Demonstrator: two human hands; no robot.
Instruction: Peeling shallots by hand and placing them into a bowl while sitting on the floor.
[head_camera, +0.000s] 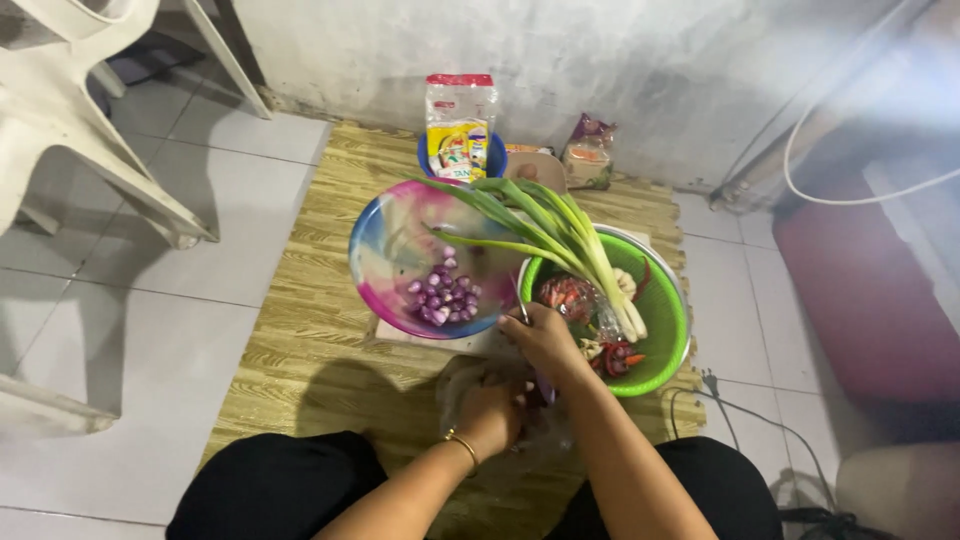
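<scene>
L hand (490, 415) fingers curled on clear bag (455, 385), low centre | R hand (545, 340) fingers pinched on knife (522, 305), by green basket (665, 320) for reach | shallots (443, 295) kept apart in bowl (385, 240)

Two bare hands are in view: one left hand (487, 412) and one right hand (545, 343). One gold bangle (463, 444) sits on the left wrist. Three bowls are present: one pink-and-blue round plastic bowl (385, 262) at left, one green perforated plastic colander (662, 320) at right, one small blue bowl (494, 160) far. One cluster of peeled purple shallots (443, 296) cannot be counted exactly. One bundle of green leeks (560, 232), two food packets (458, 125) (588, 152), one wood-pattern floor mat (310, 340) and one white plastic chair (70, 120).
</scene>
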